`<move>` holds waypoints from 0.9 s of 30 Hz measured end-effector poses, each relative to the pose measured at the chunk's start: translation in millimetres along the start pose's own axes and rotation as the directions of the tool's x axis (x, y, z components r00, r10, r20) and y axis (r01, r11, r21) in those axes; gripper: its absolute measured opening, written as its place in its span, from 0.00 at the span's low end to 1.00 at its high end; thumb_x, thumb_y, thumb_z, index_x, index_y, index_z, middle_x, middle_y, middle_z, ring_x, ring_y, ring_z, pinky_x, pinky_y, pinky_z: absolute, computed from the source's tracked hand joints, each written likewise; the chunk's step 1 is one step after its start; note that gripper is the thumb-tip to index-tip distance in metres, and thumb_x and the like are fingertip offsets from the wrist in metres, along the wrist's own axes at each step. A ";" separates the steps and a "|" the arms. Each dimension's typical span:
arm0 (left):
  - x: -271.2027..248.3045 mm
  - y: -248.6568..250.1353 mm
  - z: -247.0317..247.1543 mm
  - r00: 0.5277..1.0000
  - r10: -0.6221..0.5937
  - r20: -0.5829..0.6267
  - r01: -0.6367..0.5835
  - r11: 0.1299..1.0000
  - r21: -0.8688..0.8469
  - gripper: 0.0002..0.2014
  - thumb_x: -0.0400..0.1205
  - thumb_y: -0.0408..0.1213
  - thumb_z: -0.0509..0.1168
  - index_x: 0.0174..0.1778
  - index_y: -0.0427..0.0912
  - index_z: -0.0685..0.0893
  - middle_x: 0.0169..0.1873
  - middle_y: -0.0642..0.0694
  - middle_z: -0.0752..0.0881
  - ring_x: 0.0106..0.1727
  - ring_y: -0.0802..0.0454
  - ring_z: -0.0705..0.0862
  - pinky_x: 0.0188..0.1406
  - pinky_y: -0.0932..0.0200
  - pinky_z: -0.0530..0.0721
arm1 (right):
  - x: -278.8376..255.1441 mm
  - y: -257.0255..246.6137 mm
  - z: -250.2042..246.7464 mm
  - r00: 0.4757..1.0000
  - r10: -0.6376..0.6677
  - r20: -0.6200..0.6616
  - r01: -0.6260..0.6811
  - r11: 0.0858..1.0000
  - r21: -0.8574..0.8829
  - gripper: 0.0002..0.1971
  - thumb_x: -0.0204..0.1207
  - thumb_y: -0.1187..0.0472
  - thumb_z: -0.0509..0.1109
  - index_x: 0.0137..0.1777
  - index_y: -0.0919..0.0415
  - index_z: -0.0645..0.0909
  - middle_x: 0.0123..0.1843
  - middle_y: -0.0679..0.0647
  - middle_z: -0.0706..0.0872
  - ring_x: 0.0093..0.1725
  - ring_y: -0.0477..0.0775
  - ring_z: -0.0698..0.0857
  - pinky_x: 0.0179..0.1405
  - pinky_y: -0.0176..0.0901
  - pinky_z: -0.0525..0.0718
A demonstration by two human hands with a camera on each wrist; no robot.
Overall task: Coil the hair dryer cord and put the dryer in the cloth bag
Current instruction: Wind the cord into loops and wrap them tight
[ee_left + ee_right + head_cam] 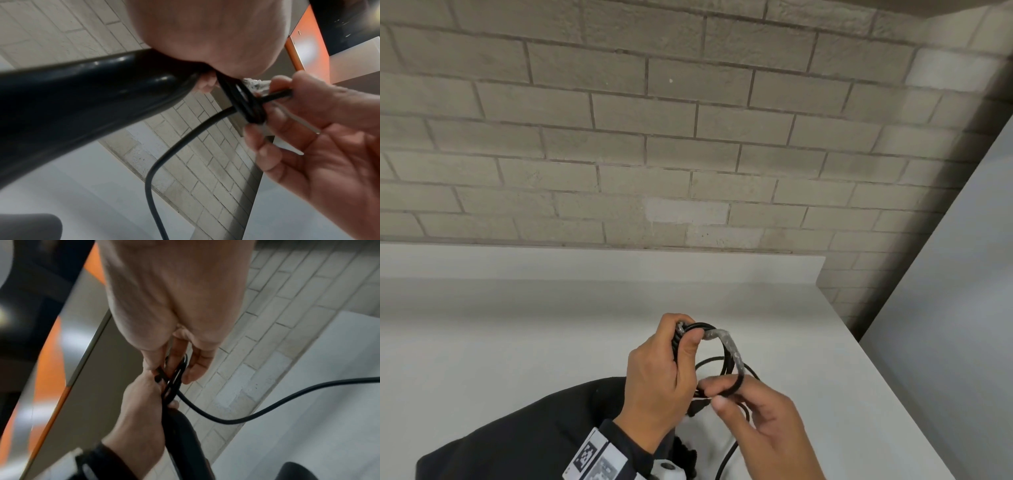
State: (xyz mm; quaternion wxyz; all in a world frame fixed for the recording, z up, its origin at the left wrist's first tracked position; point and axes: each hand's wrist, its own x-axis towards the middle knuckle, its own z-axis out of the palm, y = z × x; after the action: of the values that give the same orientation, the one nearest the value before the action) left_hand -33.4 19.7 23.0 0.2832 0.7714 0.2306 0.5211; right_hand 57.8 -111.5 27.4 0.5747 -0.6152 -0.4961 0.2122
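My left hand [661, 373] grips the black hair dryer cord [709, 325], gathered in several loops at the top of the coil. A stretch of the cord is wrapped in clear plastic [727, 342]. My right hand [756, 421] pinches the lower part of a loop between thumb and fingers. In the left wrist view the black dryer body [82, 100] runs into my left palm [205, 32], and loose cord [170, 151] hangs down. The right wrist view shows the dryer [185, 443] under my left hand [139, 410]. The black cloth bag [517, 435] lies on the table below my left wrist.
The white table [517, 325] meets a grey brick wall [619, 137] at the back. Its right edge runs diagonally beside a grey panel [945, 308]. Loose cord [267, 407] trails across the table to the right.
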 end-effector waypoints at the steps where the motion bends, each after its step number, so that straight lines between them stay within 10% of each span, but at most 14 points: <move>1: -0.1 -0.5 -0.6 1.000 -0.001 -0.003 0.001 1.000 -0.002 0.18 0.87 0.63 0.48 0.50 0.56 0.75 0.28 0.65 0.80 0.22 0.67 0.74 0.25 0.79 0.64 | -0.3 -3.8 -3.2 0.999 0.025 -0.027 -0.023 0.997 0.074 0.04 0.74 0.58 0.75 0.44 0.47 0.90 0.48 0.51 0.93 0.51 0.52 0.90 0.54 0.39 0.85; 6: 5.9 -7.3 -9.3 0.999 -0.011 -0.037 0.013 0.999 0.037 0.17 0.87 0.63 0.48 0.48 0.57 0.75 0.26 0.64 0.78 0.20 0.65 0.71 0.22 0.77 0.63 | 0.8 -15.6 -32.7 0.955 0.283 -0.095 -0.166 0.769 0.617 0.30 0.48 0.37 0.86 0.33 0.65 0.88 0.16 0.54 0.73 0.26 0.59 0.83 0.33 0.46 0.82; 9: 7.4 -8.4 -10.7 0.999 -0.025 -0.045 0.026 1.000 0.007 0.18 0.86 0.64 0.47 0.47 0.58 0.75 0.27 0.64 0.78 0.21 0.63 0.71 0.23 0.76 0.64 | -4.2 -16.7 -48.7 0.914 0.406 0.002 -0.281 0.629 0.725 0.37 0.39 0.39 0.89 0.36 0.71 0.86 0.15 0.50 0.61 0.11 0.52 0.66 0.17 0.42 0.72; 13: 6.9 -8.2 -10.1 0.997 -0.053 -0.052 0.050 0.998 -0.044 0.19 0.85 0.66 0.47 0.46 0.57 0.75 0.26 0.62 0.78 0.21 0.61 0.71 0.23 0.75 0.65 | -12.5 -0.3 -50.2 0.926 0.320 -0.201 -0.224 0.892 0.392 0.35 0.42 0.37 0.88 0.42 0.63 0.89 0.23 0.61 0.77 0.23 0.58 0.80 0.26 0.44 0.81; 15: 5.9 -8.7 -10.5 0.997 -0.060 -0.045 0.057 0.997 -0.048 0.20 0.85 0.66 0.48 0.46 0.56 0.76 0.26 0.60 0.77 0.21 0.60 0.71 0.23 0.74 0.65 | -17.8 13.7 -43.3 0.910 0.197 -0.365 -0.158 0.978 0.133 0.21 0.53 0.53 0.88 0.47 0.51 0.89 0.37 0.59 0.88 0.36 0.53 0.87 0.38 0.36 0.86; 17: 4.9 -7.8 -10.0 0.997 -0.064 -0.030 0.063 0.997 -0.043 0.19 0.85 0.65 0.48 0.47 0.56 0.76 0.26 0.60 0.77 0.21 0.59 0.71 0.22 0.74 0.65 | -21.4 23.7 -30.8 0.848 0.034 -0.528 -0.123 0.983 -0.134 0.24 0.60 0.67 0.85 0.51 0.43 0.83 0.47 0.54 0.87 0.42 0.50 0.86 0.43 0.37 0.85; 21: 4.4 -3.8 -7.3 0.999 -0.052 -0.010 0.052 0.998 -0.018 0.21 0.86 0.64 0.47 0.47 0.54 0.77 0.26 0.61 0.77 0.21 0.60 0.72 0.23 0.75 0.64 | -20.9 -2.3 11.6 0.791 -0.348 -0.504 0.214 0.928 -0.305 0.06 0.65 0.59 0.77 0.35 0.50 0.82 0.32 0.46 0.83 0.30 0.47 0.80 0.31 0.33 0.77; 24: 3.8 -1.5 -4.9 0.999 -0.041 0.010 0.041 0.999 0.001 0.20 0.86 0.64 0.47 0.48 0.54 0.76 0.25 0.63 0.78 0.20 0.63 0.72 0.23 0.76 0.63 | -11.0 -1.8 37.3 0.949 -0.151 -0.278 0.042 0.931 -0.362 0.05 0.70 0.48 0.71 0.46 0.38 0.81 0.42 0.33 0.85 0.43 0.36 0.84 0.41 0.23 0.78; 27: 4.5 -1.6 -5.1 0.999 -0.044 0.003 0.044 0.999 -0.004 0.21 0.86 0.64 0.47 0.48 0.53 0.77 0.26 0.65 0.78 0.20 0.64 0.73 0.23 0.77 0.64 | 0.6 15.9 51.8 0.976 0.165 -0.141 -0.193 0.957 -0.215 0.11 0.77 0.50 0.70 0.55 0.35 0.74 0.49 0.30 0.85 0.53 0.32 0.83 0.54 0.30 0.81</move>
State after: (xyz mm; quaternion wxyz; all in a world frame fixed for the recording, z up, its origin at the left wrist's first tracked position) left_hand -36.8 24.7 26.5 0.2965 0.7662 0.2462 0.5142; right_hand 20.8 -82.9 0.1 0.5081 -0.7312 -0.4233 0.1675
